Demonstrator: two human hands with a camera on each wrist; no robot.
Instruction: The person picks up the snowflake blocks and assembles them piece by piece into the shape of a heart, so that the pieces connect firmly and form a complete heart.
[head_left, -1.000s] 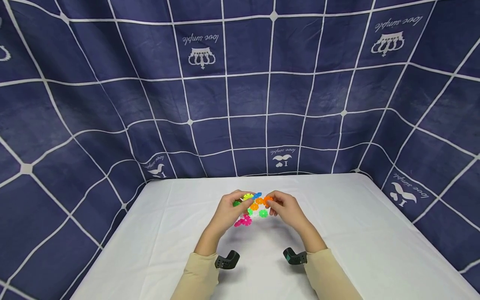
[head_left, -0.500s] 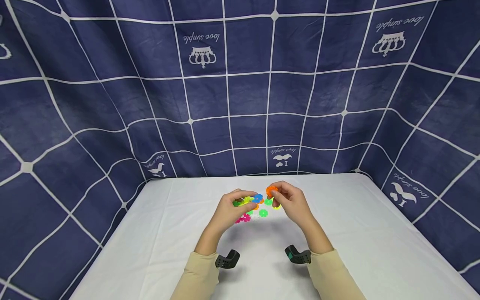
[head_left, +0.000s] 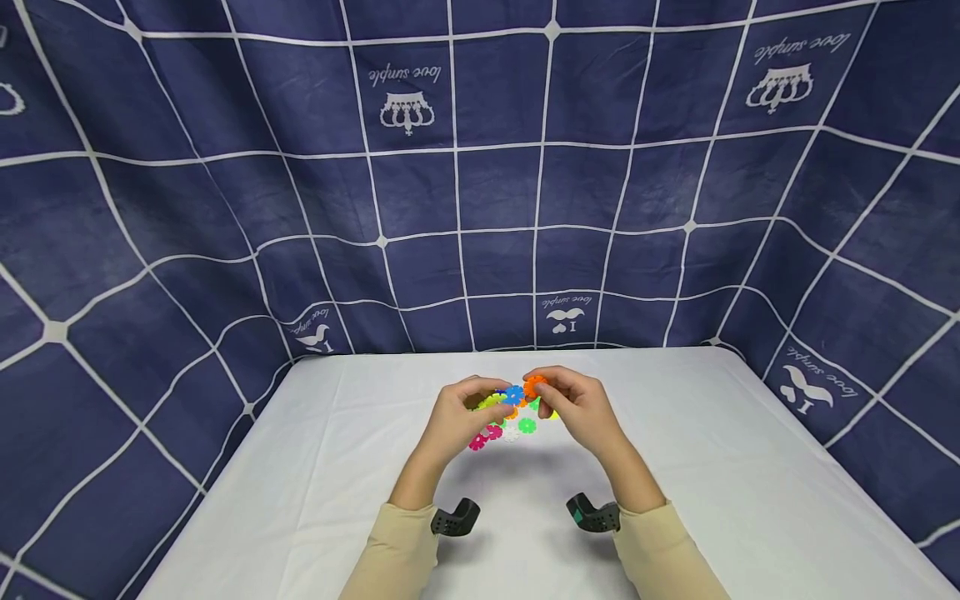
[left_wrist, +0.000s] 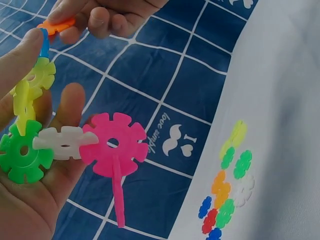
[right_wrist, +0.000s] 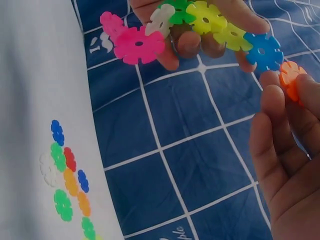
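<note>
My left hand (head_left: 456, 418) holds a chain of interlocking plastic snowflake discs above the table. It runs from two pink discs (right_wrist: 139, 45) through a white disc (left_wrist: 65, 143), a green disc (left_wrist: 25, 151) and yellow discs (right_wrist: 206, 18) to a blue disc (right_wrist: 263, 52) at the end. The left thumb and a finger pinch the chain near the blue disc, and the green part lies against the palm. My right hand (head_left: 583, 407) pinches an orange disc (right_wrist: 292, 81) between thumb and fingertips. Its edge meets the blue disc's rim; whether their slots are engaged I cannot tell.
Loose discs lie on the white-covered table (head_left: 540, 533) below the hands, among them a green disc (head_left: 527, 426), a white disc (right_wrist: 48, 170), a red disc (right_wrist: 69, 159) and a blue disc (right_wrist: 57, 132). A dark blue checked curtain (head_left: 495, 192) surrounds the table's back and sides.
My right hand lifted the orange disc up and away, then brought it back left to the blue disc. In my left hand, the blue disc has turned to face the head camera.
</note>
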